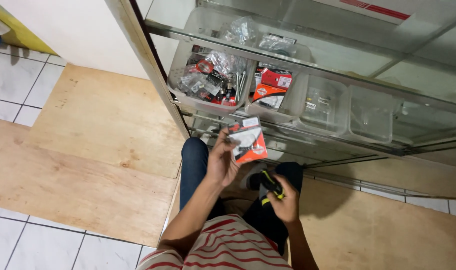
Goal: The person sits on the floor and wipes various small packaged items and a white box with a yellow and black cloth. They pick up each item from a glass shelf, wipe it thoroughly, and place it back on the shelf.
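striped shirt [228, 250], glossy flat packet [248, 141], clear plastic bins [208, 80]

White tiled floor [18, 100], plywood sheets [98, 130] laid over it (stepped), glass display cabinet [348, 65], white wall [73, 30].

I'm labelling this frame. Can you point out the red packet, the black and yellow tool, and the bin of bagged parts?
red packet [249, 141], head view, middle of its front
black and yellow tool [271, 184], head view, its handle
bin of bagged parts [180, 92], head view, left wall
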